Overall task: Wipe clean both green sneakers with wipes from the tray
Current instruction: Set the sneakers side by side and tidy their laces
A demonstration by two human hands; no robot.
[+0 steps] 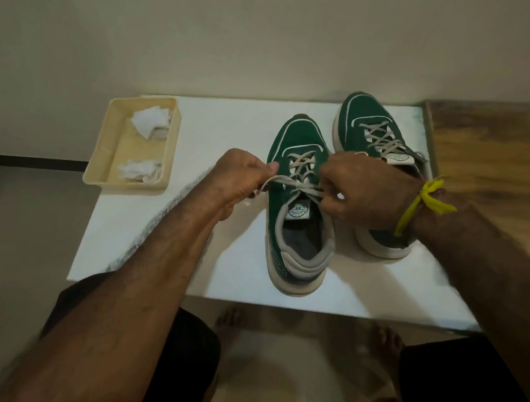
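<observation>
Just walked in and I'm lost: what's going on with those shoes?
A person is pulling the laces of the nearer green sneaker, the left hand and right hand each gripping a lace end. The other sneaker sits beside it. Crumpled wipes lie in the tray, untouched.

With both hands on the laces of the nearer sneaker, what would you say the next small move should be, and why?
Probably let go of the laces and reach the left hand to the tray. Both hands, the right hand too, pinch lace ends on the nearer sneaker; neither holds a wipe, and the crumpled wipes lie in the tray, left of the shoes.
</observation>
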